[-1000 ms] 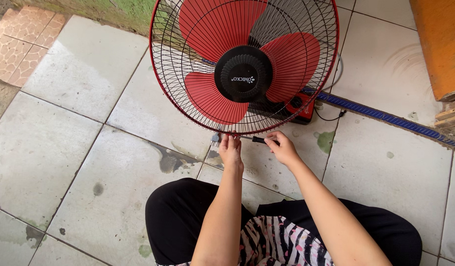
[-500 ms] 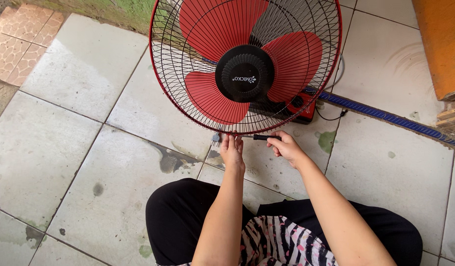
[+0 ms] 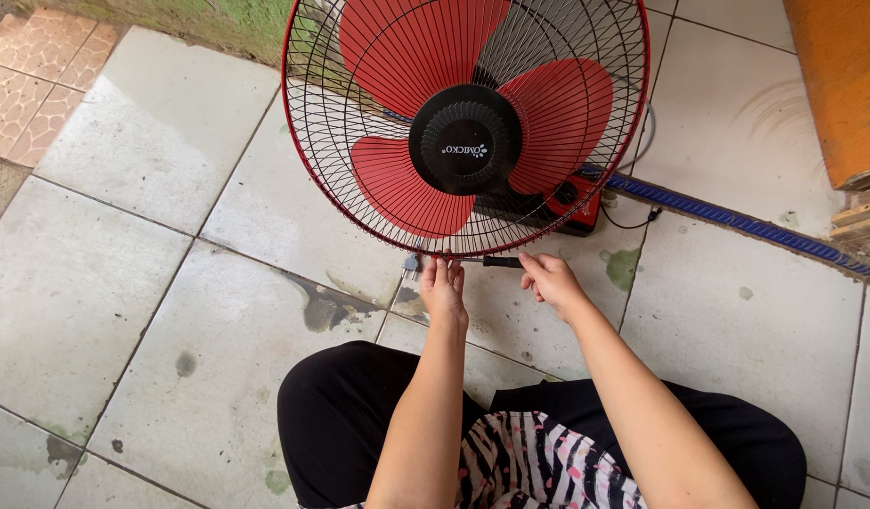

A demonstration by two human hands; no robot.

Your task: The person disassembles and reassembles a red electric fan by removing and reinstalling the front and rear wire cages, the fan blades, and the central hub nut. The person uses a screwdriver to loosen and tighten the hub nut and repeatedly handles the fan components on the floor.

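Note:
A fan with red blades (image 3: 425, 57) and a black centre cap stands upright on the tiled floor, enclosed by a black wire grille with a red rim (image 3: 314, 179). My left hand (image 3: 443, 290) rests its fingertips on the rim's lowest point, beside a small metal clip (image 3: 413, 265). My right hand (image 3: 549, 281) grips a thin black-handled tool (image 3: 499, 262), which lies level along the underside of the rim and points left. The tool's tip is hidden behind the rim and my left fingers.
The fan's red base (image 3: 578, 203) sits behind the grille. A blue ribbed strip (image 3: 736, 219) crosses the floor at right, below an orange wooden piece (image 3: 835, 85). Stained grey tiles (image 3: 171, 311) spread to the left. My black-trousered legs (image 3: 341, 424) fill the bottom.
Both hands stay at the bottom of the grille rim; my right hand has shifted slightly right with the tool. The fan sits as before.

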